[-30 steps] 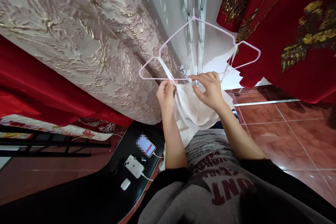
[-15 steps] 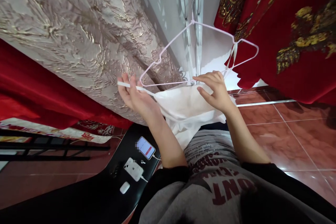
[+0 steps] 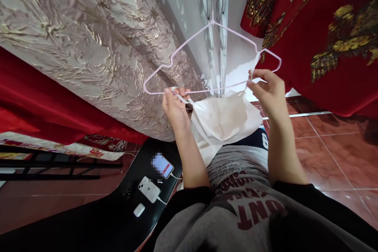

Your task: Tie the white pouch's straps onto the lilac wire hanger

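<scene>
Embossed fabric (image 3: 88,27) hangs left; we note left hand (image 3: 177,113) and right hand (image 3: 272,91) pinching straps (image 3: 183,99) between fingers (image 3: 168,91), apparently spreading the white garment (image 3: 224,114).

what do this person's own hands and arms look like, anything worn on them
The left hand and right hand are ungloved, with no ring, watch or bracelet visible. The forearms are bare too. Black sleeves cover the upper arms, joining a grey shirt front with dark red lettering.
</scene>
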Tool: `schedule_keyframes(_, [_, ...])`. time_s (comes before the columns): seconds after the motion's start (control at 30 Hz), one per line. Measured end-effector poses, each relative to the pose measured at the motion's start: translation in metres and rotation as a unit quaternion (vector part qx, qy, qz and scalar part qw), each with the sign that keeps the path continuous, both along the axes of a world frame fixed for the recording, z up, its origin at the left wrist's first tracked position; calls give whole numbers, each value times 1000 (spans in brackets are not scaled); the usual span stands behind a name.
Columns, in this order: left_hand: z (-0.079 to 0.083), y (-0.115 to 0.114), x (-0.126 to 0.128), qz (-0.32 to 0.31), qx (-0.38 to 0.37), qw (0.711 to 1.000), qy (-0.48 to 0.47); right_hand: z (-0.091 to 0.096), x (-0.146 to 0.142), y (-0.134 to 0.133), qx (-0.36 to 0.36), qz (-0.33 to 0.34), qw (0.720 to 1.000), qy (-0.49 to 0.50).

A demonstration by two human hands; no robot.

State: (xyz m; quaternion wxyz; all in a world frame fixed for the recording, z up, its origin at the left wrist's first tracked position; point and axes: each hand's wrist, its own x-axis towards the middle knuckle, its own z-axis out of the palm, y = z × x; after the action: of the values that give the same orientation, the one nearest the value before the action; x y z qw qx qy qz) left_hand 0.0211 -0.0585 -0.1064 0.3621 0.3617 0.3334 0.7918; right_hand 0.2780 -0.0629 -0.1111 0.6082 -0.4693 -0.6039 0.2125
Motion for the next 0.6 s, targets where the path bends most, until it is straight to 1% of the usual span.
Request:
schedule_keyframes(0.03, [0, 0, 1, 4, -2, 1000, -4, 10, 1, 1, -2, 22, 1000, 18])
schedule_keyframes(0.1, [1, 1, 2, 9, -12, 1000, -8, 30, 0, 8, 40, 45, 995, 78])
schedule_keyframes(0.17, [2, 0, 4, 5, -18, 1000, -11, 44, 3, 26, 105, 33, 984, 143])
schedule_keyframes(0.2, [4, -1, 5, 0, -18, 1000, -14, 46, 8, 37, 133, 17, 977, 165])
schedule_keyframes(0.23, [5, -2, 6, -5, -18, 1000, -18, 44, 16, 50, 163, -12, 969, 186])
schedule_keyframes(0.27, [7, -3, 6, -8, -18, 1000, -21, 37, 26, 63, 179, -30, 965, 189])
schedule_keyframes(0.33, [10, -6, 6, -11, -23, 999, -26, 13, 50, 80, 223, -62, 952, 199])
schedule_keyframes(0.4, [12, -7, 6, -16, -25, 999, -32, -15, 69, 82, 286, -114, 922, 234])
schedule_keyframes(0.47, [11, -8, 7, -30, -30, 998, -39, -36, 74, 69, 331, -152, 898, 248])
schedule_keyframes(0.5, [10, -7, 8, -38, -36, 998, -42, -40, 70, 58, 333, -149, 902, 232])
schedule_keyframes(0.53, [8, -7, 9, -47, -44, 997, -45, -40, 63, 46, 326, -141, 911, 209])
schedule_keyframes(0.57, [7, -6, 10, -54, -52, 996, -48, -36, 53, 34, 326, -143, 916, 187])
schedule_keyframes(0.6, [5, -5, 12, -58, -58, 995, -51, -29, 41, 24, 335, -155, 914, 168])
